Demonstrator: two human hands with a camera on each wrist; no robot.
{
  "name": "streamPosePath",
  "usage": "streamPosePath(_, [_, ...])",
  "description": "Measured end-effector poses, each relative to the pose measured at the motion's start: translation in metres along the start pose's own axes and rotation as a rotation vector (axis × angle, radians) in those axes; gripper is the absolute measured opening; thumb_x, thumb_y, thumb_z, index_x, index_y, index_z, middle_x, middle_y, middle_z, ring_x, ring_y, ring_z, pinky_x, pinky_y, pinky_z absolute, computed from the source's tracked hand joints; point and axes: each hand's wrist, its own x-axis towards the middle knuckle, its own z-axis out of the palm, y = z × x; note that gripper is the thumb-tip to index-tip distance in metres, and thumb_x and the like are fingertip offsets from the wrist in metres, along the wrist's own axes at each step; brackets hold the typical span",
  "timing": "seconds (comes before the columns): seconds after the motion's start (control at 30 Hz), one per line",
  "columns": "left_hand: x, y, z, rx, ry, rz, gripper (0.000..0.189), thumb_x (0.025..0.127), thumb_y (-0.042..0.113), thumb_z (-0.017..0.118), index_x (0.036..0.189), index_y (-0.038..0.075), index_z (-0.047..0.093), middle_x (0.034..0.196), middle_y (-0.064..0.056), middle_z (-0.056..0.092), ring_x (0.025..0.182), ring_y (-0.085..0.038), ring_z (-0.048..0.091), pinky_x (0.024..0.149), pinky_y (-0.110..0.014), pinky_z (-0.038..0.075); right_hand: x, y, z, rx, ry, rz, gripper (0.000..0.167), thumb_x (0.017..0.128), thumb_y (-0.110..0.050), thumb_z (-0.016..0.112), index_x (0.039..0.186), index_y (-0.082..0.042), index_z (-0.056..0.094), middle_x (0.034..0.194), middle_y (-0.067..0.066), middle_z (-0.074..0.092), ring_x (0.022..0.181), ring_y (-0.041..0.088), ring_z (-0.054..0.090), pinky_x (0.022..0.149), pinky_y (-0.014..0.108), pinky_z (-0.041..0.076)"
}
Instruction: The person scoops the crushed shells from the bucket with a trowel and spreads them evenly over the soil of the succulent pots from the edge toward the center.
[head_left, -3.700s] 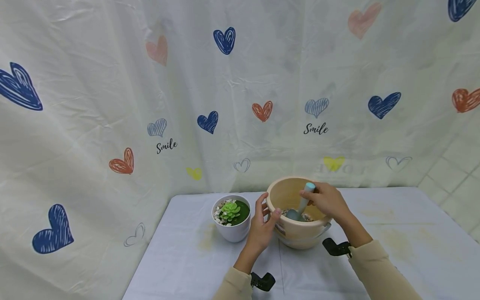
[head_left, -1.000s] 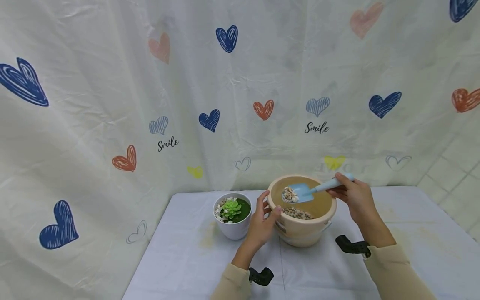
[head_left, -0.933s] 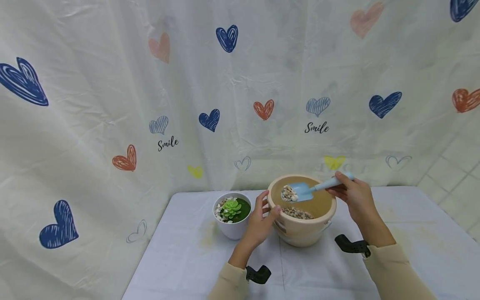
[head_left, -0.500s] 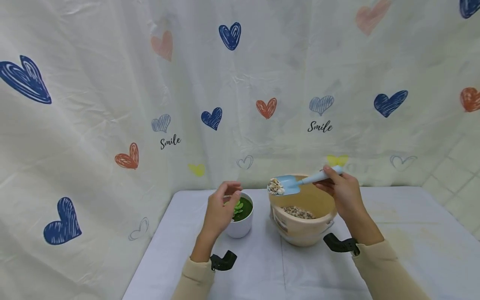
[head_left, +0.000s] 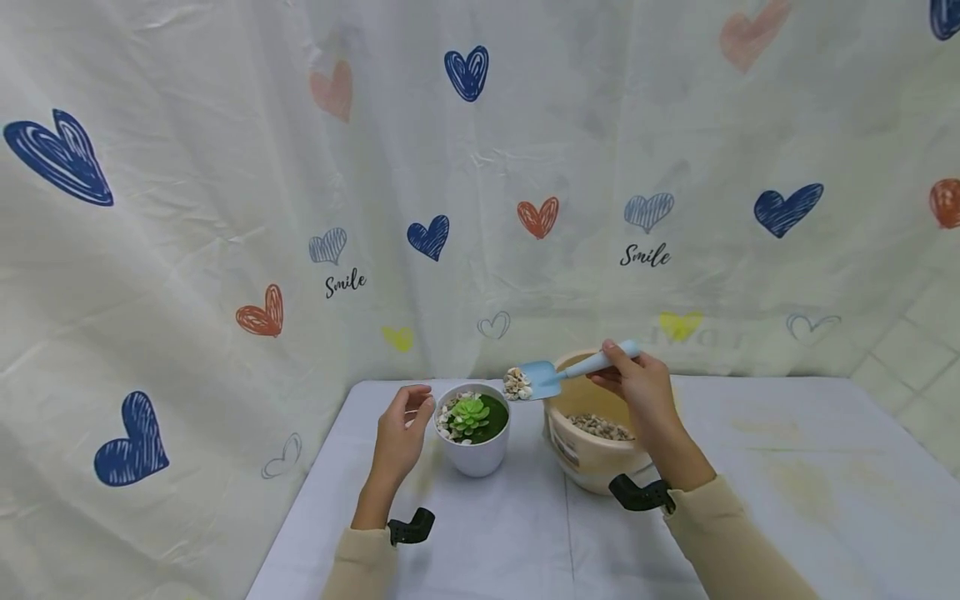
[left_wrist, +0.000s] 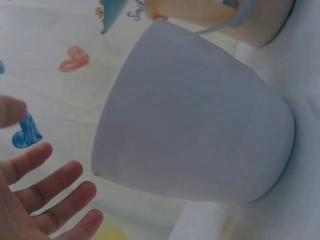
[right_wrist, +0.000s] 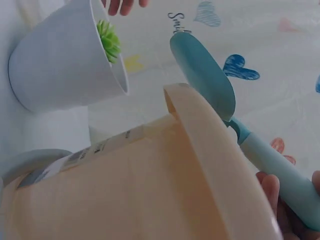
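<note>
My right hand (head_left: pixel 642 393) grips the pale handle of a light blue hand trowel (head_left: pixel 542 378). Small pebbles (head_left: pixel 517 384) lie heaped at the trowel's tip, raised over the gap between bucket and pot. A white plant pot (head_left: pixel 476 457) holds a green succulent (head_left: pixel 468 413), with white stones on its left and a green surface on its right. Just left of this pot hovers my left hand (head_left: pixel 398 435), fingers relaxed; the left wrist view shows them (left_wrist: pixel 60 192) apart from the pot wall. Below the right hand stands a beige bucket (head_left: pixel 592 467) with more pebbles inside.
A white cloth covers the table (head_left: pixel 525 550), with faint yellowish stains at the right. Behind it hangs a white curtain (head_left: pixel 570 150) printed with hearts and "Smile". The bucket's bail handle (right_wrist: pixel 37 160) hangs on its outer side.
The trowel dug in the bucket, came up loaded with pebbles, and moved left toward the pot. My left hand let go of the bucket rim and passed over to the pot's left side.
</note>
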Motion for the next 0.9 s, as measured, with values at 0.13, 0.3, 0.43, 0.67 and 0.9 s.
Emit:
streamPosePath(0.13, [-0.003, -0.007, 0.004, -0.031, -0.068, -0.016, 0.040, 0.102, 0.040, 0.061, 0.136, 0.020, 0.057, 0.136, -0.008, 0.062, 0.124, -0.029, 0.060, 0.109, -0.053, 0.045, 0.001, 0.005, 0.009, -0.058, 0.018, 0.002, 0.041, 0.101, -0.043, 0.062, 0.115, -0.004, 0.060, 0.089, -0.007, 0.072, 0.084, 0.007, 0.074, 0.085, 0.023, 0.059])
streamPosePath(0.3, [-0.006, -0.018, 0.009, -0.049, -0.156, -0.047, 0.063, 0.096, 0.047, 0.065, 0.149, 0.018, 0.044, 0.151, -0.014, 0.047, 0.136, -0.036, 0.050, 0.114, -0.060, 0.036, 0.002, 0.011, 0.018, -0.081, 0.019, 0.006, 0.042, 0.099, -0.046, 0.063, 0.111, -0.006, 0.061, 0.091, -0.008, 0.073, 0.085, 0.008, 0.073, 0.091, 0.029, 0.059])
streamPosePath(0.43, [-0.007, -0.027, 0.016, -0.075, -0.249, -0.087, 0.089, 0.087, 0.046, 0.077, 0.158, 0.021, 0.030, 0.160, -0.015, 0.037, 0.143, -0.037, 0.042, 0.117, -0.061, 0.032, 0.002, 0.015, 0.022, -0.090, 0.021, -0.018, 0.044, 0.099, -0.046, 0.063, 0.113, -0.003, 0.062, 0.091, -0.007, 0.072, 0.085, 0.009, 0.074, 0.092, 0.032, 0.060])
streamPosePath(0.67, [-0.009, -0.037, 0.033, -0.092, -0.253, -0.109, 0.130, 0.063, 0.043, 0.098, 0.163, 0.029, 0.016, 0.163, -0.012, 0.035, 0.147, -0.034, 0.040, 0.117, -0.060, 0.035, 0.002, 0.018, 0.023, -0.136, 0.017, -0.088, 0.044, 0.100, -0.043, 0.063, 0.110, 0.000, 0.063, 0.092, -0.003, 0.071, 0.084, 0.009, 0.075, 0.084, 0.027, 0.061])
streamPosePath(0.9, [-0.015, -0.040, 0.049, -0.104, -0.148, -0.083, 0.140, 0.055, 0.043, 0.102, 0.161, 0.040, 0.011, 0.159, -0.005, 0.041, 0.143, -0.030, 0.045, 0.115, -0.059, 0.038, 0.000, 0.020, 0.025, -0.199, 0.003, -0.127, 0.045, 0.100, -0.043, 0.063, 0.110, 0.001, 0.064, 0.099, 0.001, 0.070, 0.084, 0.008, 0.074, 0.084, 0.028, 0.061])
